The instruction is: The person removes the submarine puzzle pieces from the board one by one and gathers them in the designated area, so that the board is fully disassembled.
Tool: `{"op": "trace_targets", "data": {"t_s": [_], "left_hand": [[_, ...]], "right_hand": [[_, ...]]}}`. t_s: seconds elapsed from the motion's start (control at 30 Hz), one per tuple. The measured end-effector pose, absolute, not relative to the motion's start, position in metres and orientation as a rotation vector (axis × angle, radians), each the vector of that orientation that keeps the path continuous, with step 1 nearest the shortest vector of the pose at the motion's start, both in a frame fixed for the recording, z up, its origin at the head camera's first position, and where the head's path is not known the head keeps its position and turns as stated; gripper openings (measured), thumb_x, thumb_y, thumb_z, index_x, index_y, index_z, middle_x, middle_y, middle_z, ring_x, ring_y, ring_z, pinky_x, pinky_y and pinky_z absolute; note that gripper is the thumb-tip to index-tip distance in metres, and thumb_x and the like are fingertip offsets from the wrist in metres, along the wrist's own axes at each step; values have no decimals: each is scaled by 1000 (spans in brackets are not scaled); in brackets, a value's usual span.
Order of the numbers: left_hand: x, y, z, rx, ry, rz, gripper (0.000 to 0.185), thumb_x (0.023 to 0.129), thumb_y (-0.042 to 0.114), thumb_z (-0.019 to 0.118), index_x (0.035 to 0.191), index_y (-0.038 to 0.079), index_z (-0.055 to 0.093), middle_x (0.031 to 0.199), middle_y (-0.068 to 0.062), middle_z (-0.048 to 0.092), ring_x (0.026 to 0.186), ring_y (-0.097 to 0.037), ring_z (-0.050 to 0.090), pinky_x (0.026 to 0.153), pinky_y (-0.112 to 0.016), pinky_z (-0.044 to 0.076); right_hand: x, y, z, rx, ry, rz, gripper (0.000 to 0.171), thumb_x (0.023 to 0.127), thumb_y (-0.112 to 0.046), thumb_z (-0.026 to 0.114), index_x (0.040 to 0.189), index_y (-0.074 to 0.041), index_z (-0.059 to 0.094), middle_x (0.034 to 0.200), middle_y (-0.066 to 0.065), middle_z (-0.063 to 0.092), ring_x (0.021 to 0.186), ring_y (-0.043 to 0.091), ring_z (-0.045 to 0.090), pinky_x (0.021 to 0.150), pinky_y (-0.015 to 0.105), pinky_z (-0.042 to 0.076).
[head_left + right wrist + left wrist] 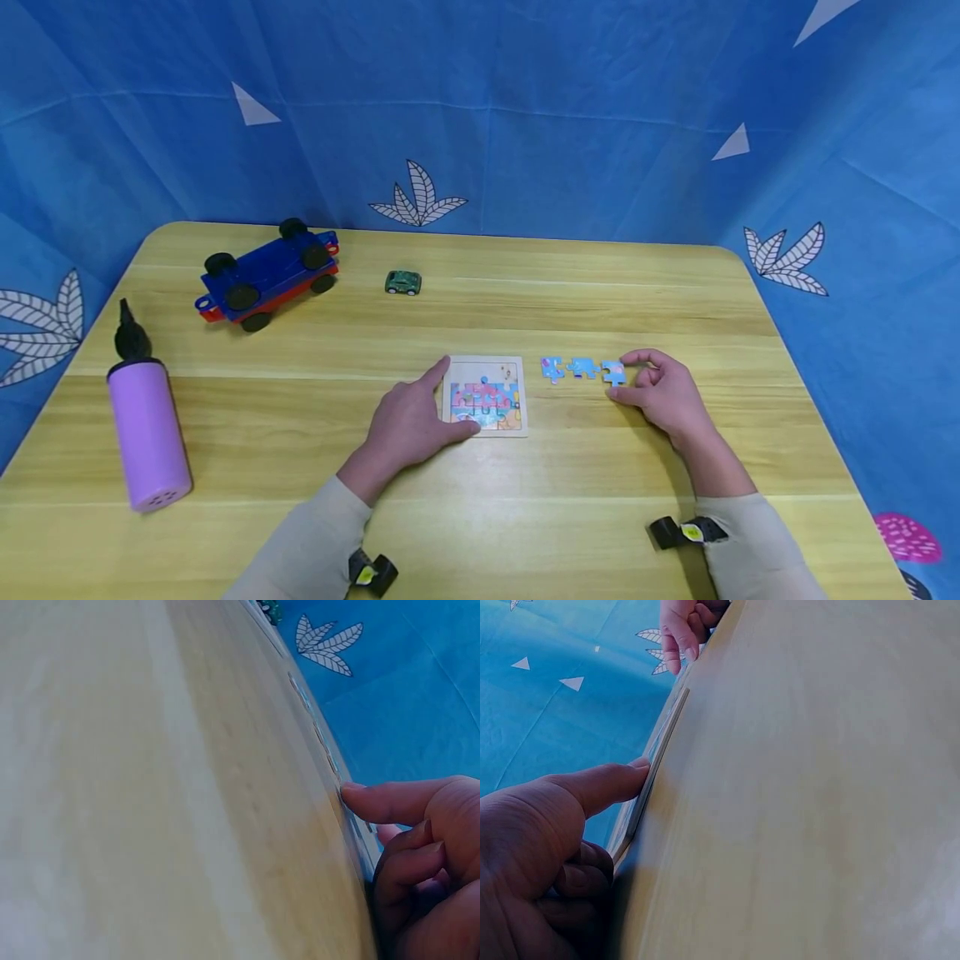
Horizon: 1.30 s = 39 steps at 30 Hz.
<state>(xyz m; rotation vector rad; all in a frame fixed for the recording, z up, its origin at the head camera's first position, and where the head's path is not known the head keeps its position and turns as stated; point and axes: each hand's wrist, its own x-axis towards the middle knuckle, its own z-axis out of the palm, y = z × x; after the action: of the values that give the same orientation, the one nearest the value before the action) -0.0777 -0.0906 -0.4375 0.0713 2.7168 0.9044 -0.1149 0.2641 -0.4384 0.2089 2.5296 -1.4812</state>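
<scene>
Now the puzzle tray point(485, 397) is steadied mid-table by the left hand point(411, 425) — forefinger stretched along its edge, thumb on its front. Three loose pieces point(583, 368) are lined up beside it; the rightmost is pinched by the right hand point(663, 393). Pale wooden table point(525, 292), blue leaf-print cloth point(525, 108) hung behind.

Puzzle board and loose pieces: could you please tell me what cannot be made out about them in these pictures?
- Puzzle board: its picture is too small in the head view; the left wrist view shows it only edge-on.
- Left hand: covers the board's near-left corner.
- Rightmost loose piece: the right hand touches it; grip unclear.
- Other loose pieces: mere slivers in the right wrist view.
</scene>
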Motion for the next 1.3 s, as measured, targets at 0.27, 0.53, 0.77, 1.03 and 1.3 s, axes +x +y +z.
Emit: {"op": "trace_targets", "data": {"t_s": [0.27, 0.53, 0.77, 1.03, 1.3], "left_hand": [[-77, -90, -438, 91, 2723, 918, 108, 71, 55, 85, 156, 10, 37, 52, -2, 48, 61, -21, 47, 58, -34, 41], [-78, -91, -438, 78, 2721, 921, 109, 71, 55, 86, 156, 10, 36, 53, -3, 48, 57, -20, 45, 57, -34, 40], [-77, -91, -438, 81, 2721, 916, 108, 71, 55, 86, 156, 10, 36, 55, -2, 50, 61, -21, 48, 60, -33, 42], [-78, -91, -439, 87, 2719, 919, 108, 71, 55, 86, 156, 10, 36, 56, -1, 51, 64, -21, 50, 62, -34, 44], [-78, -92, -439, 81, 2705, 948, 109, 70, 54, 87, 156, 10, 36, 49, 0, 42, 50, -17, 37, 53, -33, 37]], "right_hand": [[-119, 265, -437, 290, 2454, -1544, 58, 76, 0, 84, 125, 2, 53, 62, -5, 38, 52, 9, 34, 49, 24, 33], [-121, 264, -437, 299, 2417, -1561, 58, 78, 0, 84, 126, 2, 52, 63, -5, 36, 51, 9, 32, 48, 25, 31], [-122, 264, -437, 304, 2393, -1557, 58, 79, 0, 83, 128, 3, 52, 63, -5, 35, 49, 8, 31, 46, 24, 30], [-123, 265, -436, 330, 2370, -1540, 57, 81, 0, 81, 130, 2, 52, 64, -5, 36, 48, 8, 33, 45, 23, 30], [-124, 266, -438, 335, 2371, -1538, 57, 81, -2, 81, 130, 2, 52, 63, -5, 38, 47, 8, 34, 45, 24, 32]]}}
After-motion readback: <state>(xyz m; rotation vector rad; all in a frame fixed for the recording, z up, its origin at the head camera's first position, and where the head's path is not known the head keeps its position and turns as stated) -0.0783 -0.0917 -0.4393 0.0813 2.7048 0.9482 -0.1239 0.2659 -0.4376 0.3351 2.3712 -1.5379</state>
